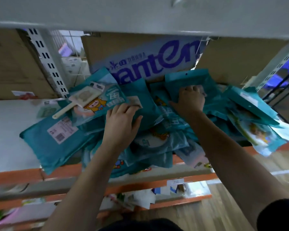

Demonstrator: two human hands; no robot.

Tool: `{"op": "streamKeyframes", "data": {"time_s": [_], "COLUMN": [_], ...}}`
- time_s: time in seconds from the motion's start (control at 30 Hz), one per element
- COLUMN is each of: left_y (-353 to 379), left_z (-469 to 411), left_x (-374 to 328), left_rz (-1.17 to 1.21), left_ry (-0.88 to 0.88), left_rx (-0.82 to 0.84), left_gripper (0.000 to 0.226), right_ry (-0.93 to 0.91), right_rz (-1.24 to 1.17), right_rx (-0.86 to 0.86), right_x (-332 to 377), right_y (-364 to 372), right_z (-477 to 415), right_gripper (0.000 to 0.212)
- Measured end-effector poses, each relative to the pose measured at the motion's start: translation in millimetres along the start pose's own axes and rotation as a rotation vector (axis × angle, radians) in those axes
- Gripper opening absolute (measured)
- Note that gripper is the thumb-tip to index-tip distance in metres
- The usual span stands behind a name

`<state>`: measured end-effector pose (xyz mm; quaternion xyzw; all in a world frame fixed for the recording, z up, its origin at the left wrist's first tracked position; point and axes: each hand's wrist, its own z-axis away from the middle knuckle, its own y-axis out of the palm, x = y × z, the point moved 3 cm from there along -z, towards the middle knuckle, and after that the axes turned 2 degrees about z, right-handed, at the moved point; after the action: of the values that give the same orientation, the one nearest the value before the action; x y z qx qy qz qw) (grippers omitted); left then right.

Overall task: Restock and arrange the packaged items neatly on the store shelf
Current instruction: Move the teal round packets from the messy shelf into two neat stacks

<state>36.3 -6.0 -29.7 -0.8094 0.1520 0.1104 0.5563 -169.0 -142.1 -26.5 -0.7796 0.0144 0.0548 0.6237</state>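
Head view, left hand (122, 120) pressed flat on heaped teal plastic packets (148, 105), right hand (188, 100) at its one o'clock gripped one.

Arms reach forward; left grip (122, 120) flat, right grip (189, 100) curled on packet (187, 79).

The packages (83, 140) are teal, one at ten o'clock bearing an orange cartoon animal (95, 105). The shelf (8, 130) is white, its front edge (15, 176) orange; the twelve-o'clock box (150, 59) has dark blue lettering.
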Motion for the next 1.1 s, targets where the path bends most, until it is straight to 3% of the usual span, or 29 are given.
{"op": "streamKeyframes", "data": {"time_s": [0.23,0.5,0.63,0.73,0.9,1.1], "left_y": [0,7,13,20,34,56], "left_z": [10,1,-10,-19,-38,-78], "left_x": [-11,-22,-31,-36,-45,-61], "left_rz": [-0.011,0.019,0.047,0.072,0.165,0.181], "left_ry": [-0.055,-0.019,0.018,0.042,0.056,0.095], "left_rx": [-0.037,-0.043,-0.035,-0.016,0.049,0.094], "left_gripper": [0.037,0.036,0.036,0.036,0.038,0.038], "right_ry": [-0.059,0.051,0.110,0.222,0.459,0.498], "right_rz": [-0.120,-0.713,-1.001,-1.296,-1.720,-2.022], "right_rx": [-0.037,-0.355,-0.444,-0.414,-0.224,-0.030], "right_x": [-9,-64,-91,-106,-135,-161], "right_y": [-8,-72,-95,-83,-18,29], "right_z": [0,5,6,12,37,78], "right_gripper": [0.036,0.035,0.022,0.022,0.016,0.013]}}
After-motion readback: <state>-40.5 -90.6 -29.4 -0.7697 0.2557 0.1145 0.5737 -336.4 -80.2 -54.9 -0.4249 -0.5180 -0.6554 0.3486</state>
